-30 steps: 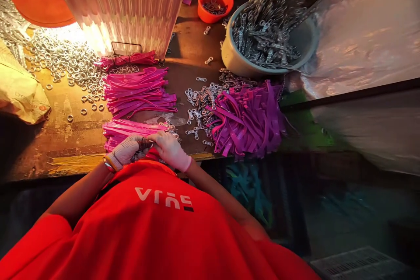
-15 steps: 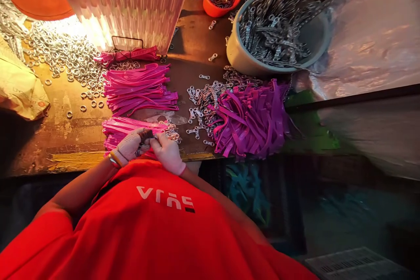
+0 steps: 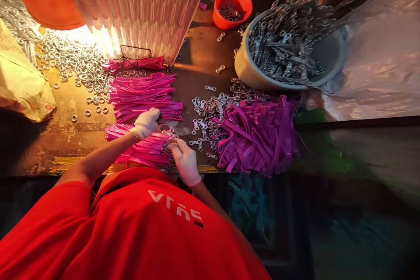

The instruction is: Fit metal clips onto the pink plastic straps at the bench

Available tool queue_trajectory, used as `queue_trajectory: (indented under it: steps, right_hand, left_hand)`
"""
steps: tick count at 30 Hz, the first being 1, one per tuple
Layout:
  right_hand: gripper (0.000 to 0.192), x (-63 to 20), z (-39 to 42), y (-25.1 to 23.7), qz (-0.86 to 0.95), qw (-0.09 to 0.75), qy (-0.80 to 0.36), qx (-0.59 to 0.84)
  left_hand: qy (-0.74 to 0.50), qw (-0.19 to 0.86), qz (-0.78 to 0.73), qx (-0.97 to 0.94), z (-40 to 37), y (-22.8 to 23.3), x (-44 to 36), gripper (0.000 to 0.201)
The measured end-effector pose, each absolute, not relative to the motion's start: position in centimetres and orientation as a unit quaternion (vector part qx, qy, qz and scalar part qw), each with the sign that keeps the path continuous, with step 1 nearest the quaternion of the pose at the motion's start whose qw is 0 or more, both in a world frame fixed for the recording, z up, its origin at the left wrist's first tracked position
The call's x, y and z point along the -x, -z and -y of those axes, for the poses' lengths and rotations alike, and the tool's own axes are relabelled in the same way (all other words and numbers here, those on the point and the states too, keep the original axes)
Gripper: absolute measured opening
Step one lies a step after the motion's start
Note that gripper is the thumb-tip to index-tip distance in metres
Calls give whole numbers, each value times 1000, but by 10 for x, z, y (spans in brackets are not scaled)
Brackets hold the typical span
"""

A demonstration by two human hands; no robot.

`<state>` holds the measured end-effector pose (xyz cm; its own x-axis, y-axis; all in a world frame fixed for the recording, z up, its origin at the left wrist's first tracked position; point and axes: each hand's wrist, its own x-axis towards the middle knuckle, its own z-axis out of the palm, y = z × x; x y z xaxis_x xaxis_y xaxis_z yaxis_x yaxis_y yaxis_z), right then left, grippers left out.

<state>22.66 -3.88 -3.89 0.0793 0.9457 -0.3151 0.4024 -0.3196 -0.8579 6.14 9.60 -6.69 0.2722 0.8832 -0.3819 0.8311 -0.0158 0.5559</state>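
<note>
Both my hands wear white gloves. My left hand (image 3: pixel 146 123) reaches forward with its fingers curled on a pink strap at the near edge of the middle stack of pink straps (image 3: pixel 144 92). My right hand (image 3: pixel 184 159) stays close to my body. Its fingertips pinch at small metal rings (image 3: pixel 169 141) at the right end of the near stack of pink straps (image 3: pixel 138 148). A loose heap of purple straps (image 3: pixel 259 133) lies to the right, with metal clasps (image 3: pixel 206 107) scattered between it and the stacks.
A grey bowl (image 3: pixel 244 68) full of metal clasps stands at the back right, with an orange scoop (image 3: pixel 231 8) behind it. Loose rings (image 3: pixel 75 61) spread at the back left beside a ribbed lamp shade (image 3: pixel 138 4). A yellow bag (image 3: pixel 22 87) lies at the left, clear plastic sheeting (image 3: pixel 377 52) at the right.
My hands, joined at the table's edge over a small dark piece, have parted. The left reached forward to the middle strap stack; the right stayed by the rings. The view shifted slightly.
</note>
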Motion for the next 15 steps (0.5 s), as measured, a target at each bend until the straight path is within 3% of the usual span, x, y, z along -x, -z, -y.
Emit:
queue_trajectory:
  steps: [3, 6, 10, 15]
  right_hand:
    - [40, -220, 42, 38, 544, 297, -460, 636]
    - [37, -206, 40, 35, 643, 244, -431, 584]
    - [33, -187, 39, 24, 753, 92, -363, 542]
    - [32, -176, 45, 9, 809, -45, -265, 522]
  left_hand:
    - [-182, 431, -575, -671, -39, 52, -36, 17]
    - [-253, 545, -592, -538, 14, 34, -17, 25]
    - [-275, 665, -583, -376, 53, 19, -8, 40]
    - [-257, 695, -554, -378, 60, 20, -2, 42]
